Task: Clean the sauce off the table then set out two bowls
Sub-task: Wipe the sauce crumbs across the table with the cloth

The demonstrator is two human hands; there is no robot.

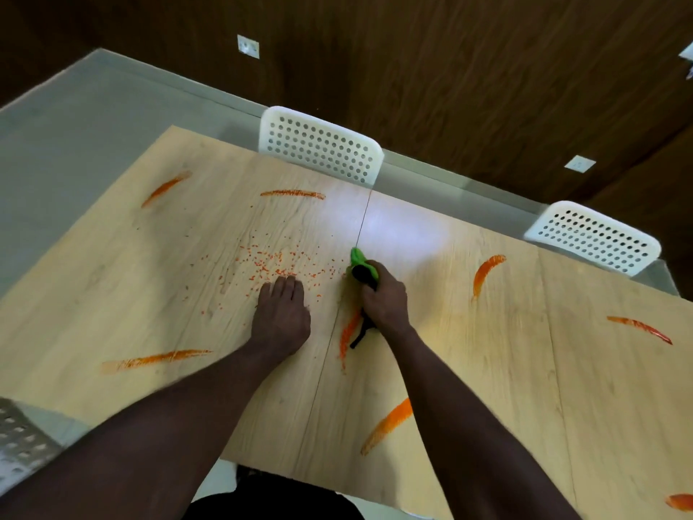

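Note:
A light wooden table [487,369] carries several orange sauce streaks, such as one at the near middle [386,425] and one at the right [485,273]. Small orange sauce specks [277,262] are scattered over the table's middle. My right hand [384,302] grips a green and black cleaning tool [362,266], its green head pressed on the table just right of the specks. A black strap hangs below that hand. My left hand [283,313] rests flat on the table beside the specks, fingers together, holding nothing. No bowls are in view.
Two white perforated chairs stand at the table's far side, one at the middle [318,144] and one at the right [592,238]. Another perforated chair back [18,441] shows at the lower left. Grey floor and dark wooden walls lie beyond.

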